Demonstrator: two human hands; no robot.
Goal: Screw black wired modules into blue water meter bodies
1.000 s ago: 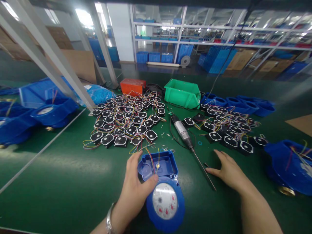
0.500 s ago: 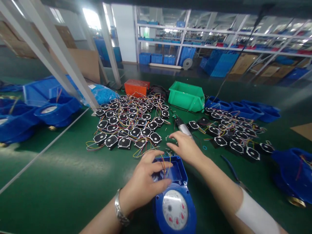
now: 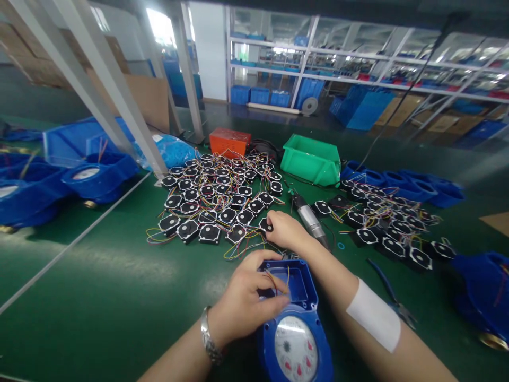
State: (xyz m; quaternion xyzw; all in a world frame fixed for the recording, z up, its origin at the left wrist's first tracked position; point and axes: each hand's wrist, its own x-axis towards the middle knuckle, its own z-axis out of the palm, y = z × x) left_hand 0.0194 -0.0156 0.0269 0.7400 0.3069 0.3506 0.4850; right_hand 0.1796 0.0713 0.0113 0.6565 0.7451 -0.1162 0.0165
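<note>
Head view, item list. Blue water meter (image 3: 296,339): round plastic body, white dial with red pointers, lying flat on the green bench mat (image 3: 99,297) at the near edge, centre. Its rectangular compartment (image 3: 306,289) is open on the far side, with thin yellow and red wires inside.

Left hand (image 3: 248,297): clasps the meter at the compartment, fingers curled over the rim, thumb against the side; metal wristband (image 3: 209,339).

Right hand (image 3: 286,231): just beyond the meter, fingers bent close together, tips on one black module (image 3: 265,225). Whether they grip it cannot be told. White patch (image 3: 374,315) on the forearm.

Left pile of modules (image 3: 214,193): flat, octagonal, black with white marks, trailing tangled coloured leads; the right hand reaches across its near corner.

Electric screwdriver (image 3: 314,223): grey metal barrel, lying just right of that hand, partly hidden by it.

Right pile of modules (image 3: 382,223): same kind, beyond the screwdriver. Blue-handled pliers (image 3: 387,289) lie near it.

Green bin (image 3: 312,159): open plastic tray behind both piles, contents not visible. Orange box (image 3: 228,142) to its left.

Blue meter housings (image 3: 405,180): a row of empty shells right of the bin.

Further blue meters (image 3: 99,172) at far left, brass fittings showing; one more (image 3: 485,292) at the right edge, wires out.
</note>
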